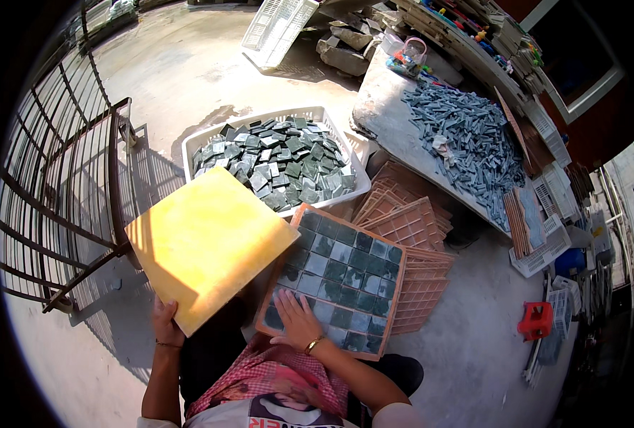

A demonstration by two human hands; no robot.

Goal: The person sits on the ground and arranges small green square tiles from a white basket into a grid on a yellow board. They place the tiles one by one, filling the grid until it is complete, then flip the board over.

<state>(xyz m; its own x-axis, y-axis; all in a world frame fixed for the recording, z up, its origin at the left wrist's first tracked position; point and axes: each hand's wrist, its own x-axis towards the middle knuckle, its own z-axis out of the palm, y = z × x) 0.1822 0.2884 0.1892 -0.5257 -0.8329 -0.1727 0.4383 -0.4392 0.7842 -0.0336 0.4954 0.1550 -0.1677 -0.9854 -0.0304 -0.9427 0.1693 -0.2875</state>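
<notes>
My left hand [166, 324] grips the lower corner of a flat yellow board [210, 242], which is tilted over the near edge of the white crate. Sunlight covers most of the board, with a shadow across its lower left. My right hand [297, 322] lies flat, fingers stretched, on dark green and grey square tiles [342, 274]. These tiles sit in rows in a square reddish-brown grid tray [395, 308] in front of me. Beyond both, the white plastic crate [345, 153] holds a heap of loose square stone tiles [281, 157].
Stacked empty grid trays [420, 278] stand right of the filled one. A slab table [385, 100] bears a pile of narrow grey strips [467, 135]. At left is a metal rail frame [110, 178]; at right, a red stool [536, 321]. Another white crate [278, 32] stands far back.
</notes>
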